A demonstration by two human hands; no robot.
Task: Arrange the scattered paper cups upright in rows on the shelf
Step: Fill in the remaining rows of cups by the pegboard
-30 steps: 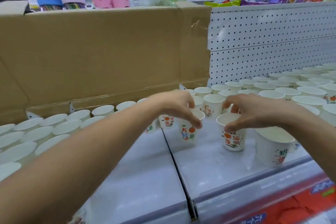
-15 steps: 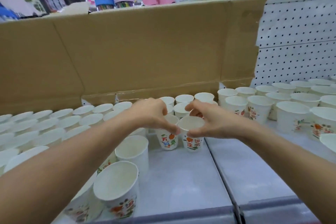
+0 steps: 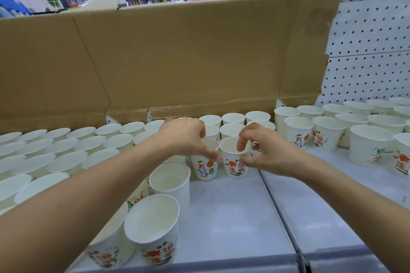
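A big brown cardboard sheet [image 3: 188, 55] stands along the far side of the pale grey shelf [image 3: 233, 217]. A white wall full of little holes [image 3: 368, 55] is at the far right. Many white paper cups [image 3: 66, 150] stand upright in rows on the left of the shelf. More upright cups [image 3: 328, 133] stand on the right (some show bright printed words). In the middle, two small printed cups stand side by side, touching. The left hand [image 3: 186, 137] pinches the rim of the left middle cup [image 3: 205, 167]. The right hand [image 3: 266, 150] pinches the rim of the right middle cup [image 3: 236, 166], one finger inside. Two near cups [image 3: 153, 228] stand upright at the left.
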